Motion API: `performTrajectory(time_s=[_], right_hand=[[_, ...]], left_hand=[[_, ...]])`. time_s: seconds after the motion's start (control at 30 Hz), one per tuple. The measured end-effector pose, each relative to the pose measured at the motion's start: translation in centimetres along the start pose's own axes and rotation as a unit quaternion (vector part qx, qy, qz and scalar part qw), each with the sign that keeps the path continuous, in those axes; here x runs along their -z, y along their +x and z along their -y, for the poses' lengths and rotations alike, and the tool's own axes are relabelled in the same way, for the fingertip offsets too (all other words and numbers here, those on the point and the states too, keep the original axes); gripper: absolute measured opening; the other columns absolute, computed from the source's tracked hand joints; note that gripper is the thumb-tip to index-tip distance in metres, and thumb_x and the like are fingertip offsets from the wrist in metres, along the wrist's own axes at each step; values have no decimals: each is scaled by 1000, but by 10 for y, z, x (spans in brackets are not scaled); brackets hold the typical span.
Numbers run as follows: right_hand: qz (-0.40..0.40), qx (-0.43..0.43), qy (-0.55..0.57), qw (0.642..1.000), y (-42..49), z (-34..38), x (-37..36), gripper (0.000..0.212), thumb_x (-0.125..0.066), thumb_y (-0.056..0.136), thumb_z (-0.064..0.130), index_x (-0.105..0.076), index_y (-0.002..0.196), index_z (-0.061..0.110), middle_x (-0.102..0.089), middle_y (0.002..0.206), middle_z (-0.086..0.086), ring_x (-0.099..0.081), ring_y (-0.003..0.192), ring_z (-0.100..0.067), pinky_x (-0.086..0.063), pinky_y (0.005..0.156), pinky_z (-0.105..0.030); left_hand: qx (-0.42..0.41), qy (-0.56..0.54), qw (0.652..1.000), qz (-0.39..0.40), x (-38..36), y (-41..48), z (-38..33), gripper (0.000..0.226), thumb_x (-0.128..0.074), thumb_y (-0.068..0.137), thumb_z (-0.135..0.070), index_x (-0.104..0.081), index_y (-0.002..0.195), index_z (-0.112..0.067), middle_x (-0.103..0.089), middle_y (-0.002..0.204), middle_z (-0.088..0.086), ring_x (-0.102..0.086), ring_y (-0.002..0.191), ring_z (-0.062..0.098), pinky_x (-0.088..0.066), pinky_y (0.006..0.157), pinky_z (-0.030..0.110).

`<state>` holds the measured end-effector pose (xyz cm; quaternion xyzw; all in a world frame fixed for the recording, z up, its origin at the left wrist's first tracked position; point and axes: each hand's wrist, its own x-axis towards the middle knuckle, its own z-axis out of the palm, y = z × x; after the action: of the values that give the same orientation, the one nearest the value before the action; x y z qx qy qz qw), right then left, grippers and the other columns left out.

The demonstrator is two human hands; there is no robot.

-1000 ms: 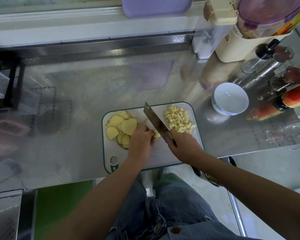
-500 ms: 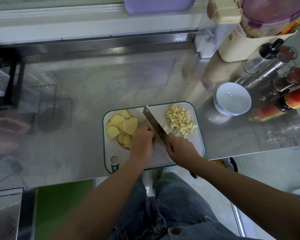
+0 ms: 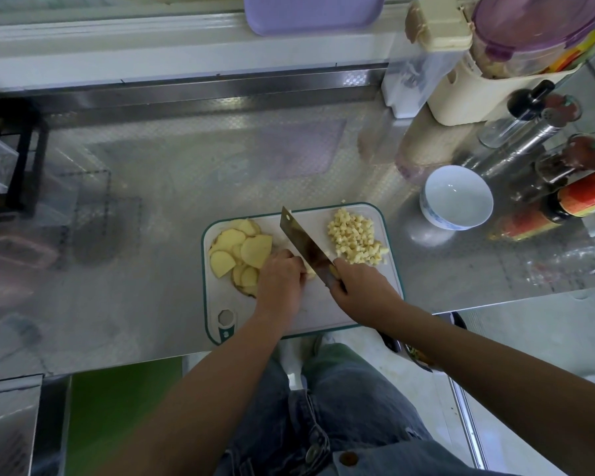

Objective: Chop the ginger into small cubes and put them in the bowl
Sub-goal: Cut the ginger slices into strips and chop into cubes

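Observation:
A white cutting board (image 3: 323,310) with a green rim lies at the counter's front edge. Pale yellow ginger slices (image 3: 241,252) are piled on its left side, and a heap of small ginger cubes (image 3: 356,238) lies on its right side. My right hand (image 3: 361,290) grips the handle of a cleaver (image 3: 303,240), whose blade runs diagonally across the board's middle. My left hand (image 3: 279,281) holds down a small ginger piece (image 3: 310,273) with curled fingers right beside the blade. A white bowl (image 3: 455,195) stands empty to the right of the board.
Sauce bottles (image 3: 584,197), glass jars and a metal shaker crowd the counter's right end behind the bowl. A cream container (image 3: 461,80) and a clear box stand at the back right. A black rack (image 3: 21,159) stands at the far left. My jeans show below the counter edge.
The cleaver and my right hand have shifted slightly left, away from the cube heap. My left hand stays on the ginger piece beside the blade. The slices and the bowl have not moved.

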<state>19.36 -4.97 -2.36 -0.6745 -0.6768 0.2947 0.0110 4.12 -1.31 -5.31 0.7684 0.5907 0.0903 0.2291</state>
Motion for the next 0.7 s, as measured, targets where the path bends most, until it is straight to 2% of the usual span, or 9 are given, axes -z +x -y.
performTrajectory(time_s=[0.17, 0.33, 0.47, 0.57, 0.7], right_hand=[[17, -14, -1, 1000, -1, 2, -9, 12, -44, 95, 24, -40, 86, 18, -45, 65, 2, -44, 56, -13, -30, 51, -23], [7, -21, 11, 1000, 0, 4, -18, 12, -44, 95, 23, -37, 87, 18, -43, 65, 2, -42, 54, -12, -26, 49, -24], [-11, -23, 20, 999, 2, 4, -25, 12, -44, 96, 24, -38, 89, 18, -47, 68, -2, -45, 56, -17, -31, 51, -26], [-25, -26, 36, 999, 3, 3, -23, 15, -42, 99, 28, -45, 93, 14, -53, 70, -4, -52, 59, -22, -41, 54, -31], [-43, -20, 54, 997, 3, 0, -13, 14, -45, 99, 27, -45, 91, 15, -53, 67, -3, -50, 55, -18, -35, 49, -27]], left_hand=[[-1, -3, 1000, 2, -2, 1, 1, 17, -59, 91, -18, -73, 98, -12, -64, 102, 4, -56, 95, 20, -45, 82, 31], [-7, 6, 1000, 4, -3, 1, 2, 20, -59, 91, -18, -72, 105, -15, -63, 108, 2, -55, 100, 20, -43, 83, 29], [-7, 11, 1000, 2, -2, 0, 1, 18, -60, 90, -19, -72, 103, -14, -63, 105, 3, -55, 98, 20, -42, 81, 28], [-6, 4, 1000, -2, -1, -1, 2, 17, -59, 91, -21, -72, 99, -13, -61, 102, 4, -54, 96, 20, -42, 78, 27], [-17, -5, 1000, 1, 0, -4, 6, 18, -60, 91, -22, -73, 100, -13, -61, 100, 4, -54, 94, 19, -44, 79, 28]])
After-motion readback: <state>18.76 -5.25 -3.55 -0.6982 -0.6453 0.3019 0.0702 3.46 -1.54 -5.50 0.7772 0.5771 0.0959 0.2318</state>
